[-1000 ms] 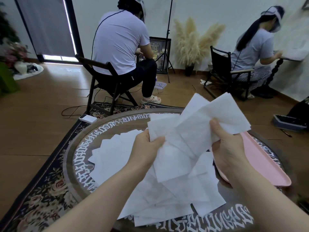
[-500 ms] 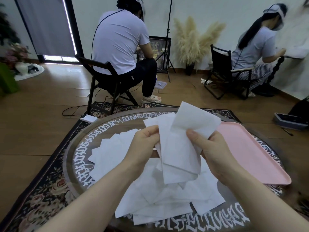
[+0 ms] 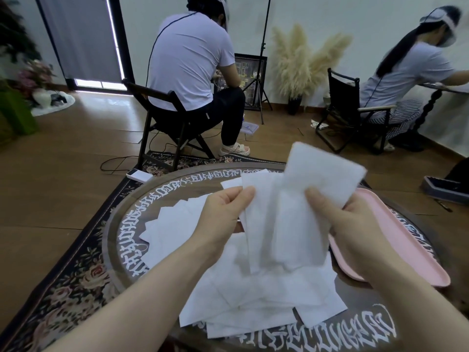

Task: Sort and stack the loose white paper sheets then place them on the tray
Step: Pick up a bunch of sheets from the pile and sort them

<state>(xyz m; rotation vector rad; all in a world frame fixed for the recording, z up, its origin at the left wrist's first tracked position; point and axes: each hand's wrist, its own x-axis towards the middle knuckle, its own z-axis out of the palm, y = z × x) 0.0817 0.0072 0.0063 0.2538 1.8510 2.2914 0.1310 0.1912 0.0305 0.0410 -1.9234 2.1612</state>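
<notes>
The person holds a handful of white paper sheets point(image 3: 286, 224) upright above the round table point(image 3: 119, 224), probably to square their edges into a stack before setting them on the pink tray point(image 3: 411, 240) at three o'clock. The left hand point(image 3: 223, 219) pinches the bundle's left edge with curled fingers, and the right hand point(image 3: 355, 224) clamps its right side, thumb on front. Loose sheets point(image 3: 266, 301) lie scattered beneath at six o'clock.

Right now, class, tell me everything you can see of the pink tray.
The tray is pale pink, smooth like plastic, oblong with rounded corners and a low raised rim. It lies flat on the right side of the round table, its near end towards the camera. The right hand and the held sheets hide its left part. No paper shows on it.
</notes>
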